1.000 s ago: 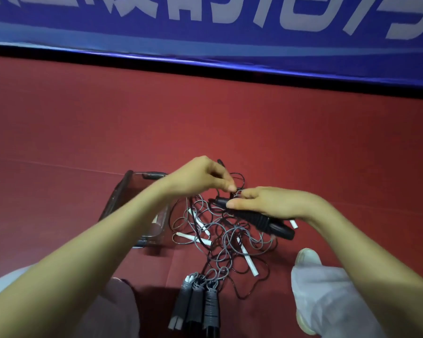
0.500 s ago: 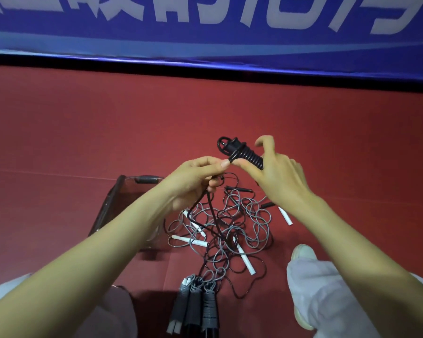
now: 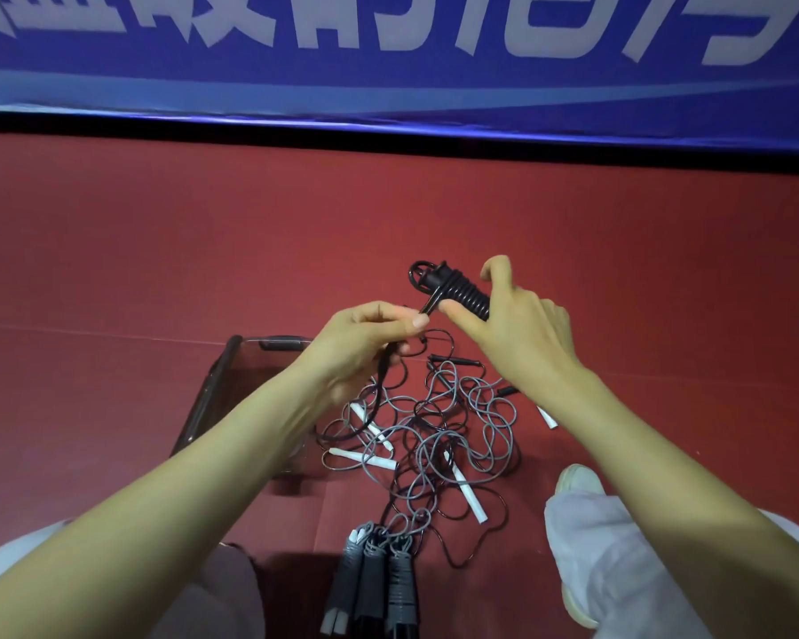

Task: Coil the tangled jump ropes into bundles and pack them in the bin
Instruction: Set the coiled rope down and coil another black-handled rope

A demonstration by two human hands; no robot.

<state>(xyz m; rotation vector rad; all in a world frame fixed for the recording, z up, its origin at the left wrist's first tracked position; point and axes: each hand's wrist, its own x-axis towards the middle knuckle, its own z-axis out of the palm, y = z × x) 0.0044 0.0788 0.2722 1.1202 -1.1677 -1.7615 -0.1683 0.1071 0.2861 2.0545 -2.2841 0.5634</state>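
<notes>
Lying nearest, three wound bundles (image 3: 373, 578) are seen side by side on the red floor (image 3: 158, 251). Just beyond them, a tangle of grey and black ropes (image 3: 439, 435) with white handles is spread beside a clear bin (image 3: 213, 394), which stands to its left. Above the tangle, a black cord (image 3: 381, 378) is pinched between thumb and fingers of the left hand (image 3: 365, 343). It runs up to black handles (image 3: 464, 292) partly wrapped in coils, clamped in the right hand (image 3: 522, 339). A blue banner (image 3: 388, 62) is hung behind.
</notes>
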